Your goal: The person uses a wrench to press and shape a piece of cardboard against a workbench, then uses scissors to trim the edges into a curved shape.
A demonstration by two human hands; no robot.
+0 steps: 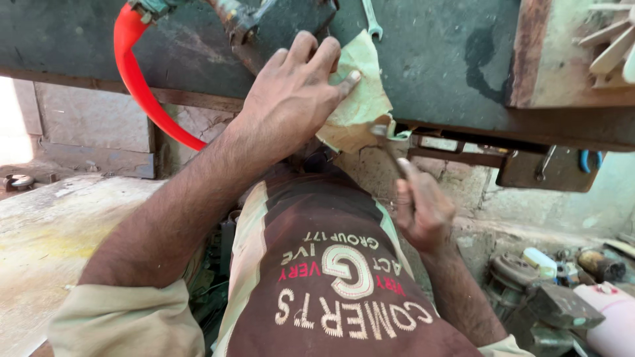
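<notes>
your left hand (294, 89) lay flat, fingers spread, pressing a pale yellowish sheet of gasket-like paper (357, 99) against the dark green, worn workbench top (436, 59). the sheet overhung the bench's front edge, its lower corner curling down. your right hand (420, 211) was closed around the handle of a thin metal cutting tool (390, 149), whose tip met the sheet's lower edge right at the bench lip; i could not tell whether the tool was scissors or a blade.

there were no packages or signs that i could make out clearly; the only lettering was the pale and red print on your brown shirt (331, 277), with its cream sleeves. low at the right lay a white cylindrical container (612, 317) beside a small pale bottle with a green cap (539, 261) among greasy metal parts (522, 291).

a bright red curved hose (142, 86) dropped from the bench's upper left corner. a steel spanner (372, 20) rested on the bench just above the sheet. a pale wooden board (562, 59) sat at the bench's right end, and a blue-handled tool (591, 160) hung under the bench at the right. below, the floor (53, 231) was dusty, stained concrete, with rough stone walling (92, 125) behind on the left.
</notes>
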